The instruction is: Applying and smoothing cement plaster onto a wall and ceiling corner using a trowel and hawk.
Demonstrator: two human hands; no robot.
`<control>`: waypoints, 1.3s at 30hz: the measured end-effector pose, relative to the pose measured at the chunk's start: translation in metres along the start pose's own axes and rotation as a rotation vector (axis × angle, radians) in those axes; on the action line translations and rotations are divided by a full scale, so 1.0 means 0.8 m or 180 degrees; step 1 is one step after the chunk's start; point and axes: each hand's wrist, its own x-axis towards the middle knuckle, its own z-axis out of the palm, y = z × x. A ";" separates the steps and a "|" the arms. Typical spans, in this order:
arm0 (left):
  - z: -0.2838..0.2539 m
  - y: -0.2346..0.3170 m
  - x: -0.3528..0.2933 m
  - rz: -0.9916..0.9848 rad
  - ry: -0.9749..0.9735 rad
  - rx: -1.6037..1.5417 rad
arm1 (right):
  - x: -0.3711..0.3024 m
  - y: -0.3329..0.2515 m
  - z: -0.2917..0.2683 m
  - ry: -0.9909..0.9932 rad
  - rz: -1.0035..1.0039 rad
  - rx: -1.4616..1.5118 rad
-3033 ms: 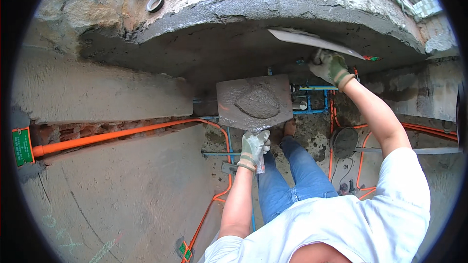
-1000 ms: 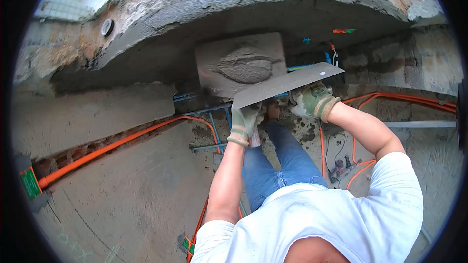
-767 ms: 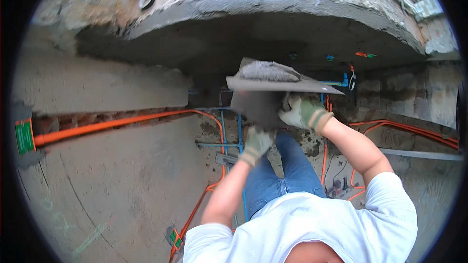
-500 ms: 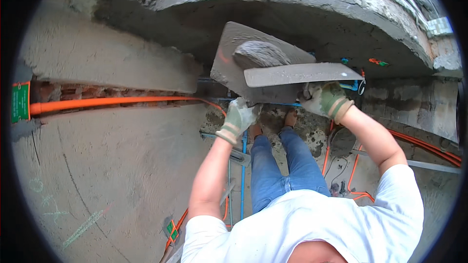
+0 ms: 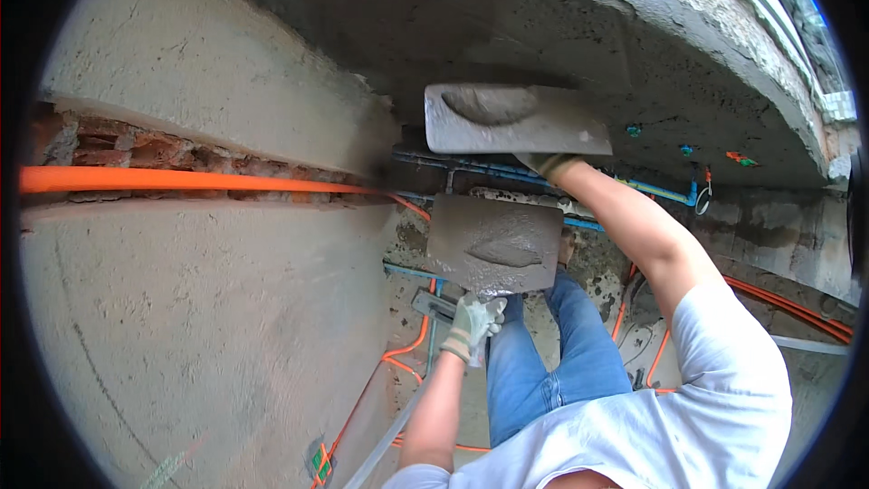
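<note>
Left hand: the gloved left hand (image 5: pixel 475 322) had its fingers curled closed at the near edge of the board, holding it; any handle inside the grip was hidden.
Board: the flat grey board (image 5: pixel 453 226) lay level over the thighs, below the trowel and apart from it.
Board load: 1 wet mortar heap (image 5: pixel 507 252) sat right of the middle.
Right hand: the gloved right hand (image 5: pixel 550 165) had hold of the trowel from behind; the blade covered its fingers, so how tightly they curled could not be told.
Trowel: the broad trowel (image 5: pixel 561 134) was raised before the dark mortared wall (image 5: pixel 507 23); whether they touched could not be told.
Trowel load: 1 mortar lump (image 5: pixel 489 105) lay along the blade's upper left.
Wall fittings: 3 coloured plugs (image 5: pixel 686 150) dotted the wall at right.
Pipes: an orange pipe (image 5: pixel 181 181) ran along a brick channel at left; blue pipes (image 5: pixel 584 224) crossed behind the board.
Floor: a grey flat tool (image 5: pixel 436 306) lay just beside the left hand in view.
</note>
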 end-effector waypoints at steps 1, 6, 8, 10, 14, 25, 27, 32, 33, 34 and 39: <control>-0.001 0.004 -0.005 0.0022 0.0008 -0.0012 | 0.027 -0.014 0.009 -0.0056 0.0133 -0.0206; -0.015 0.038 -0.029 -0.0078 0.0303 -0.1238 | 0.079 -0.058 -0.013 -0.0429 0.0662 -0.0323; -0.020 0.053 -0.030 0.0112 0.0489 -0.0753 | 0.087 -0.071 -0.035 -0.0488 0.0644 -0.0277; -0.027 0.067 -0.029 0.0090 0.0444 -0.0952 | 0.098 -0.125 -0.092 -0.1079 0.0799 -0.0042; -0.023 0.086 -0.005 0.0050 0.0074 -0.1337 | 0.117 -0.152 -0.134 -0.1037 0.0775 0.0042; -0.001 0.137 0.053 -0.0065 -0.0106 -0.0883 | 0.051 -0.101 -0.170 0.0156 0.0987 0.0002; 0.029 0.154 0.080 0.0224 0.0019 -0.0648 | 0.025 -0.061 -0.160 0.0692 0.0903 0.0787; 0.019 0.144 0.150 0.1792 -0.0048 0.0835 | -0.054 -0.117 -0.152 -0.1370 0.0936 0.0108; 0.052 0.198 0.117 0.0596 -0.0104 0.0572 | -0.049 -0.104 -0.179 -0.2155 0.1234 -0.0063; 0.067 0.231 0.081 0.0700 0.0180 -0.0064 | -0.066 -0.099 -0.189 -0.1951 0.1304 -0.0113; 0.001 0.223 0.033 0.1333 0.0000 -0.0287 | -0.088 -0.102 -0.225 -0.2161 -0.0229 -0.0859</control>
